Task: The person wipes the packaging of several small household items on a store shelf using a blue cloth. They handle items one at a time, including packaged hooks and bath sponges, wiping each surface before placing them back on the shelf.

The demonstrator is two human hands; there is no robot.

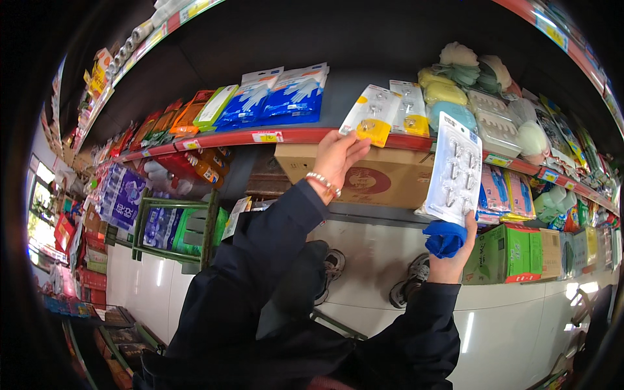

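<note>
My left hand [336, 158], with a beaded bracelet at the wrist, has its fingers at the lower left edge of a white and yellow blister card of hooks [371, 114] by the red shelf edge. Another such card [409, 108] lies just right of it on the shelf. My right hand [453, 251] holds up a larger white blister pack of metal hooks [456, 170] by its lower end, along with a bunched blue cloth [444, 239].
Blue glove packets [295, 95] stand on the shelf at left. Bath puffs [458, 63] and soap boxes [492, 122] are at right. Below are a cardboard box [360, 178], a green metal stool frame [210, 229] and a green carton [507, 253].
</note>
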